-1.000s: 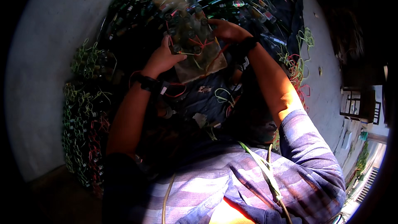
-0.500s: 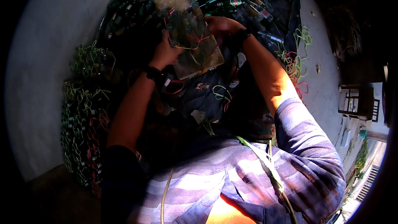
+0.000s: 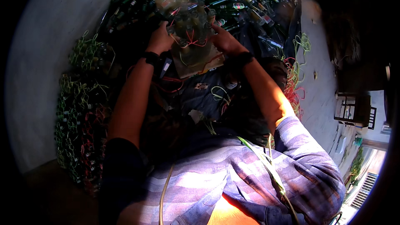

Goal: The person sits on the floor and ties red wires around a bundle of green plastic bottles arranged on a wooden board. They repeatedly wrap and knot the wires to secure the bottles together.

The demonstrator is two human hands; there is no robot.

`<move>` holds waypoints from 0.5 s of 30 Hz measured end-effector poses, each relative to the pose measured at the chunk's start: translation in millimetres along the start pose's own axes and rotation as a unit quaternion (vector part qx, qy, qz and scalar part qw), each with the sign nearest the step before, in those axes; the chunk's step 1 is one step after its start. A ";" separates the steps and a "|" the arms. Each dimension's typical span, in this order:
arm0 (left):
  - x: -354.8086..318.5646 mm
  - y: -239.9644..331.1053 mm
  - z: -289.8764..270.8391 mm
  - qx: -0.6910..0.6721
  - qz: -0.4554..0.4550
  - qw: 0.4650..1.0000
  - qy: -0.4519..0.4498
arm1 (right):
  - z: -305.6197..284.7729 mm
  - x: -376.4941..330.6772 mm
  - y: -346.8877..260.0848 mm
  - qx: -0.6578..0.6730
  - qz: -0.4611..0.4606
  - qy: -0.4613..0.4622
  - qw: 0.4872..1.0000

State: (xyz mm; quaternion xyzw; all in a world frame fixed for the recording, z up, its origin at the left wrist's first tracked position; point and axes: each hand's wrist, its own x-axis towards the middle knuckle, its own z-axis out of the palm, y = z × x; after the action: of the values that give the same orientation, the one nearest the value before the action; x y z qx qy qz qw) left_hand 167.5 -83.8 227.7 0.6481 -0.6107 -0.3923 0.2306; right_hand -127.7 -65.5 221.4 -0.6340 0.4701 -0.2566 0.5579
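Observation:
Between my hands stands a cluster of glass bottles (image 3: 190,24), their necks upward. Red string (image 3: 191,41) runs among the necks and crosses at the near side. My left hand (image 3: 161,38) is closed against the left side of this bundle, fingers partly hidden in shadow. On the opposite side, my right hand (image 3: 225,41) grips the bundle's right edge, its thumb near the necks. Under the bottles lies a pale, flat board or block (image 3: 196,60), its near edge showing.
A large heap of green bottles (image 3: 233,6) spreads behind the bundle. Stacks of bottles tied with green and red string (image 3: 81,112) stand at the left by a pale wall (image 3: 37,79). Loose green and red string (image 3: 296,75) lies at the right. A loop of pale green string (image 3: 221,93) lies near my legs.
My right hand has come from the far right corner nearer and down along the bundle's right side. The left hand has shifted slightly up and left. The red string now crosses lower among the necks.

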 end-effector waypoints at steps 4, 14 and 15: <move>21.5 -5.6 2.6 0.065 0.164 0.982 0.069 | 53.0 -24.2 36.7 0.150 -0.060 0.117 0.980; 49.2 -17.3 -1.6 0.149 0.230 0.957 0.099 | 99.2 -18.6 34.4 0.079 -0.051 0.262 0.961; 47.4 -18.2 -5.5 0.189 0.220 0.950 0.112 | 98.9 -15.5 36.3 0.080 -0.065 0.261 0.960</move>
State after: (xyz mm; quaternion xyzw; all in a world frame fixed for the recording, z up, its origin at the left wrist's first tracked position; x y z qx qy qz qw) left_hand 180.3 -128.2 206.0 0.5689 -0.7716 -0.1339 0.2512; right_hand -61.5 -3.4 165.8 -0.5271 0.5352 -0.4855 0.4472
